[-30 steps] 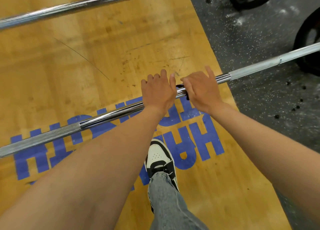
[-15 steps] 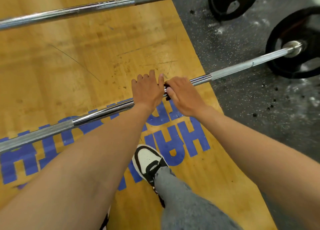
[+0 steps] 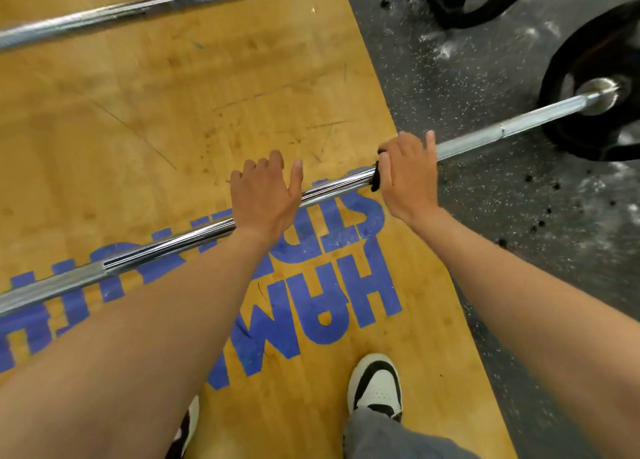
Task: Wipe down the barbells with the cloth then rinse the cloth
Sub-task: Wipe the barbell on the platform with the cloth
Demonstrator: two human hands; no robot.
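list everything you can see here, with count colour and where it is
barbells: 2, silver steel; near barbell runs from lower left to upper right under both hands, far barbell crosses the top left
weight plates: 2, black; near plate on the near barbell's end at right, far plate at top right
cloth: 1, black, wrapped on the near barbell under the right hand, mostly hidden
platform: 1, yellow wood with blue lettering, left and centre
rubber floor: 1, dark grey with white specks, right side
shoes: 2, white and black; one at bottom centre, one partly hidden by the left arm
trouser leg: 1, grey, bottom centre
left hand: rests on the near barbell, fingers curled over it
right hand: grips the cloth round the near barbell
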